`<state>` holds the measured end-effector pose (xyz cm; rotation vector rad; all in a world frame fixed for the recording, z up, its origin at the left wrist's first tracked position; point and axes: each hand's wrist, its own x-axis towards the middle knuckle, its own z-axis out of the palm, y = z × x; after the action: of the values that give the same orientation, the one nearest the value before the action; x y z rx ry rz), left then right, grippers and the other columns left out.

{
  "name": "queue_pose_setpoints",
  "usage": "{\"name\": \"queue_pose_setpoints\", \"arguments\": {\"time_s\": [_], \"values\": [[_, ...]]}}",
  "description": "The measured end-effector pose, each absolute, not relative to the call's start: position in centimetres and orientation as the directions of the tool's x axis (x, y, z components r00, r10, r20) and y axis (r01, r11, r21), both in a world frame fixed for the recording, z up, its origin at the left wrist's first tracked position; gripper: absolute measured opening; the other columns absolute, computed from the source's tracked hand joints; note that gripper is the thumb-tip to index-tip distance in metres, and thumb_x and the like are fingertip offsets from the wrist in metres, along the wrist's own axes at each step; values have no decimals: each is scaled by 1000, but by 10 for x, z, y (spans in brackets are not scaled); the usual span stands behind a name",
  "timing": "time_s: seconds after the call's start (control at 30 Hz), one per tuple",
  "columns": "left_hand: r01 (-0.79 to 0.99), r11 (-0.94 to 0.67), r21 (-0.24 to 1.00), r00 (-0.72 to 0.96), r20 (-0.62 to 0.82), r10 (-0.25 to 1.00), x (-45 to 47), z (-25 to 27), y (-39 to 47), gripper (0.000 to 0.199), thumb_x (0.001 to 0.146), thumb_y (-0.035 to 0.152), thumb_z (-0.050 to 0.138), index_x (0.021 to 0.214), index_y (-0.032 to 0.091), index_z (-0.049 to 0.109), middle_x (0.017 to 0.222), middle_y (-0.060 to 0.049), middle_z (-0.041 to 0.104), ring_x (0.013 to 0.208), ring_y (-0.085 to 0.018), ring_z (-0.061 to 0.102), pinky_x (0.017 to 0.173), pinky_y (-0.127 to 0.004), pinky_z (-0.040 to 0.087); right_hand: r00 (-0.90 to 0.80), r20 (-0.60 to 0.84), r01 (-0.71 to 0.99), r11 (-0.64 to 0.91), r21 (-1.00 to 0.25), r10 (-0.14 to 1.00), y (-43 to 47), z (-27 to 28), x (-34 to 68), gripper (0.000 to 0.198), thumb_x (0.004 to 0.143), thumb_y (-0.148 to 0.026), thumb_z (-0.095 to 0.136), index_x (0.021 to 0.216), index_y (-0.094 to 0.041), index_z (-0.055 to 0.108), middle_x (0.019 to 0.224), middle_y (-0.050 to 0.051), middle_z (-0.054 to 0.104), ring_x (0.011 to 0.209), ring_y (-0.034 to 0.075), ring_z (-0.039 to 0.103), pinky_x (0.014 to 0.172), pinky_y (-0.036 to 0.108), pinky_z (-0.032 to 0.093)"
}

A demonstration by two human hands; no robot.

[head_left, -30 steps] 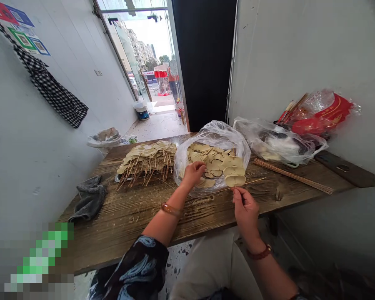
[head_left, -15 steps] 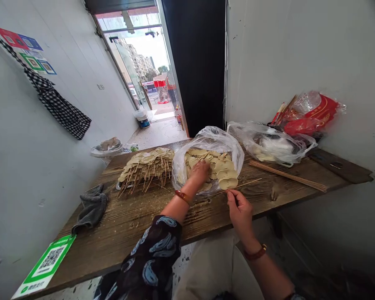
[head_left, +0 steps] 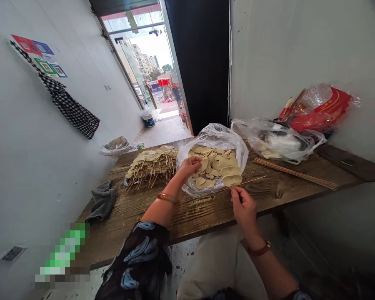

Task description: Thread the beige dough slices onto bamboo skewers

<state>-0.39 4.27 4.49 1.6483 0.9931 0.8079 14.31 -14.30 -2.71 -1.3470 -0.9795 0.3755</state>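
Note:
My right hand [head_left: 244, 205] pinches the lower end of a thin wooden skewer, with several thin beige oval slices [head_left: 232, 180] threaded on it above my fingers. My left hand [head_left: 190, 166] is pinched on one loose beige slice [head_left: 203, 165] over the left part of an opened clear plastic bag [head_left: 242, 146]. More loose slices [head_left: 211, 160] lie spread inside the bag. To the left, a thick pile of skewered slices [head_left: 153, 160] rests with its sticks pointing toward me. A single bare skewer [head_left: 253, 180] lies beside my right hand.
A bundle of bare skewers [head_left: 295, 173] lies right on the wooden table [head_left: 128, 229]. Behind it are another clear bag [head_left: 278, 141] and a red package [head_left: 331, 108]. A grey cloth [head_left: 102, 201] sits at the left edge; walls stand on both sides.
My left hand has lifted from the slices in the bag and moved left, now with one slice in its fingers. My right hand stays on the skewer. The view has shifted slightly.

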Motion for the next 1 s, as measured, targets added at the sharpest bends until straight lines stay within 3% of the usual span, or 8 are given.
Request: {"name": "queue_pose_setpoints", "arguments": {"time_s": [0.17, 0.3, 0.43, 0.53, 0.73, 0.9, 1.0], "values": [[400, -274, 874, 584, -13, 812, -16, 40, 35, 9, 64, 19, 60, 69, 13, 64, 52, 3, 52, 46, -6, 40, 46, -19, 29, 570, 375, 303, 237, -923, 731, -143, -28, 144, 32, 88, -41, 47, 89, -16, 66, 66, 1, 60, 58, 14, 52, 56, 25, 42], [601, -507, 618, 578, 103, 810, -12, 32, 39, 14, 69, 18, 57, 73, 16, 70, 66, -2, 64, 60, -12, 53, 58, -23, 38, 563, 376, 307, 236, -922, 736, -142, -31, 145, 31, 88, -41, 48, 90, -16, 66, 68, 2, 62, 60, 14, 54, 55, 24, 41], [792, -475, 384, 394, 274, 877, -6, 32, 53, 26, 77, 17, 51, 94, 19, 70, 95, -7, 68, 87, -19, 58, 77, -28, 42, 554, 389, 322, 241, -916, 737, -141, -31, 145, 31, 89, -40, 48, 89, -16, 66, 68, 2, 62, 59, 14, 54, 55, 24, 41], [849, -471, 237, 399, 297, 868, -3, 34, 62, 33, 81, 17, 47, 109, 21, 64, 109, -9, 64, 99, -23, 55, 86, -32, 40, 550, 396, 337, 239, -911, 735, -141, -30, 145, 30, 89, -40, 47, 88, -16, 65, 68, 2, 61, 60, 14, 54, 56, 24, 41], [886, -464, 13, 446, 258, 857, 2, 39, 64, 29, 84, 19, 44, 105, 20, 64, 108, -12, 61, 105, -25, 51, 87, -34, 38, 537, 394, 325, 247, -913, 746, -142, -29, 144, 29, 90, -38, 47, 90, -16, 65, 69, 2, 61, 62, 15, 54, 57, 25, 41], [895, -444, 31, 414, 307, 857, -2, 39, 69, 18, 75, 14, 50, 88, 16, 64, 98, -12, 61, 96, -24, 53, 82, -34, 39, 537, 387, 332, 233, -914, 750, -142, -29, 145, 30, 90, -38, 47, 91, -15, 66, 70, 3, 62, 62, 15, 55, 57, 25, 42], [853, -471, 225, 389, 326, 861, -8, 41, 72, 8, 70, 14, 55, 74, 16, 61, 81, -7, 61, 84, -21, 54, 74, -31, 40, 535, 390, 334, 237, -912, 750, -142, -29, 145, 30, 89, -39, 47, 91, -15, 66, 70, 3, 63, 63, 15, 55, 59, 25, 42]]}}
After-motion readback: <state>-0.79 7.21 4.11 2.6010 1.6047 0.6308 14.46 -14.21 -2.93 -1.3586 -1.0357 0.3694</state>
